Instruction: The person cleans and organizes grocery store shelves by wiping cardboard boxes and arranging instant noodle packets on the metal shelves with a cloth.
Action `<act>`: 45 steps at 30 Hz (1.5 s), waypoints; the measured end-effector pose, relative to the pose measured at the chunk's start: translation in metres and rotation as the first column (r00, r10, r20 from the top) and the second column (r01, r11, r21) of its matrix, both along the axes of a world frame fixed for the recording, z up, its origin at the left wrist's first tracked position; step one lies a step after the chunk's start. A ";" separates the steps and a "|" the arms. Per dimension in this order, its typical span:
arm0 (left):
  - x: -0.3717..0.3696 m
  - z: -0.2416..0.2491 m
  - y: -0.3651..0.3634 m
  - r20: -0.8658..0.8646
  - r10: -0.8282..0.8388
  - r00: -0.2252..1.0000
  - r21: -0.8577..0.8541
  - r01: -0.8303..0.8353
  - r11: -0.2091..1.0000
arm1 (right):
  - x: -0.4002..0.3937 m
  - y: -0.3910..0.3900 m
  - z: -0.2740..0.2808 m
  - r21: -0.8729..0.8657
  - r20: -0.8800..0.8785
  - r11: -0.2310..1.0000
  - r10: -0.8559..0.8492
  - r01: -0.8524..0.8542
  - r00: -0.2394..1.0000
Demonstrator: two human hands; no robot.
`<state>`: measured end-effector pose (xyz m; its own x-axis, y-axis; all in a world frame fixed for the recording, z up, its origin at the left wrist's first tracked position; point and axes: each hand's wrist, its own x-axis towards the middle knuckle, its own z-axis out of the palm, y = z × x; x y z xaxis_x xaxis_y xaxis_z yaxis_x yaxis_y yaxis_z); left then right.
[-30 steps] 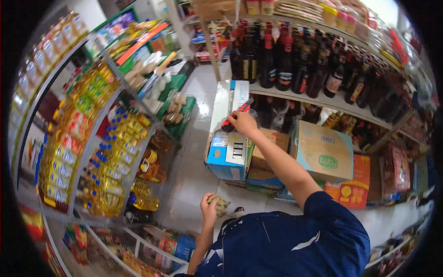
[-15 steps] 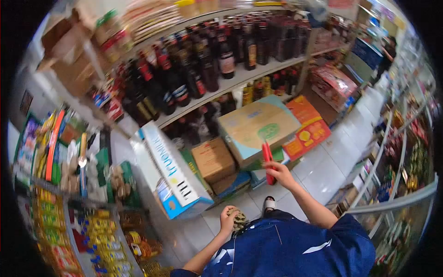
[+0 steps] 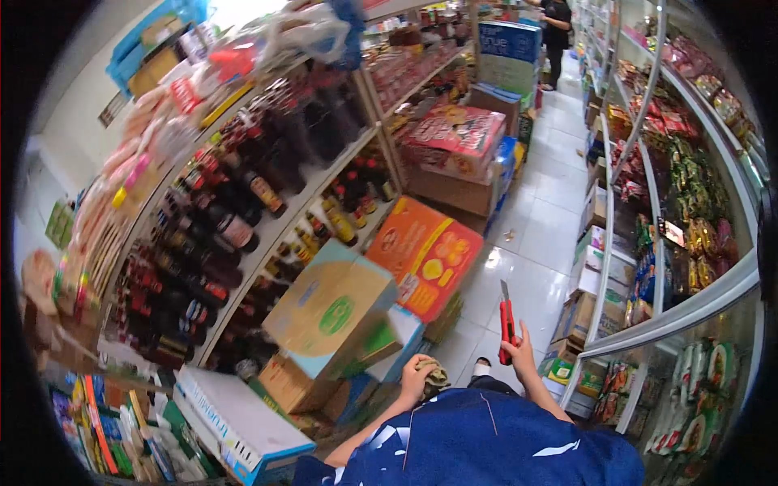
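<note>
My right hand (image 3: 523, 354) is closed around the red handle of a box cutter (image 3: 507, 328). Its thin grey blade points up and away from me, over the white floor tiles. In my left hand (image 3: 416, 378) is a crumpled cloth (image 3: 437, 374) with a greenish-brown pattern, held close to my waist. Left of it stand a tan and light-blue carton (image 3: 328, 296) and an orange carton (image 3: 425, 251). Neither hand touches these boxes. Part of the cloth is hidden by my fingers.
Dark bottles (image 3: 231, 227) crowd the shelves on the left. A white milk carton (image 3: 235, 417) lies at lower left. Glass-fronted shelves (image 3: 673, 324) with packets line the right. Down the tiled aisle (image 3: 531, 219), another person (image 3: 556, 36) stands beside stacked boxes.
My view has swung right, toward the aisle. The box cutter and the cloth remain in my hands. My right hand is now lower and nearer my body, past the cartons.
</note>
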<state>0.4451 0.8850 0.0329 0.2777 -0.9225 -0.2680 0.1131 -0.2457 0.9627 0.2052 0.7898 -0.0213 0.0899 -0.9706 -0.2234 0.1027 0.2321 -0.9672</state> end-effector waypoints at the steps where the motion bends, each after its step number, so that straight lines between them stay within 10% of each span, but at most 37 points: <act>1: -0.016 0.005 -0.026 -0.091 0.048 0.995 0.037 -0.045 0.998 | -0.009 -0.017 0.016 0.055 0.051 0.998 -0.033 0.030 0.998; 6: -0.081 0.026 -0.157 -0.465 0.135 0.875 0.079 -0.111 0.991 | -0.058 -0.106 0.031 0.048 0.095 0.996 -0.075 0.071 0.993; 15: -0.124 0.008 -0.335 -0.405 0.080 0.911 0.054 -0.063 0.997 | -0.103 -0.235 0.046 0.194 0.362 0.952 -0.294 0.236 0.885; 22: -0.127 -0.043 -0.499 -0.461 0.091 0.883 0.131 -0.033 0.991 | -0.150 -0.416 0.039 0.122 0.142 0.945 -0.319 0.304 0.937; 32: -0.108 0.002 -0.770 -0.187 0.429 0.884 -0.193 -0.461 0.866 | -0.219 -0.664 0.074 0.005 0.043 0.939 -0.345 0.345 0.938; 34: -0.094 -0.017 -0.807 0.317 0.572 0.757 -0.324 -0.480 0.815 | -0.233 -0.701 0.047 0.048 0.034 0.947 -0.319 0.318 0.947; 36: -0.092 -0.023 -0.826 0.414 0.617 0.669 -0.313 -0.532 0.787 | -0.245 -0.742 0.023 0.124 0.048 0.953 -0.285 0.277 0.957; 38: -0.093 -0.043 -0.833 0.822 0.431 0.371 -0.253 -0.440 0.862 | -0.257 -0.787 0.003 0.152 0.031 0.969 -0.204 0.197 0.978; 39: -0.094 -0.058 -0.835 0.910 0.374 0.180 -0.271 -0.425 0.864 | -0.263 -0.818 0.001 0.168 0.018 0.973 -0.166 0.160 0.986; 45: -0.126 -0.052 -0.857 0.981 0.185 -0.058 -0.179 -0.630 0.755 | -0.277 -0.984 0.047 0.058 0.022 0.997 -0.055 0.054 0.998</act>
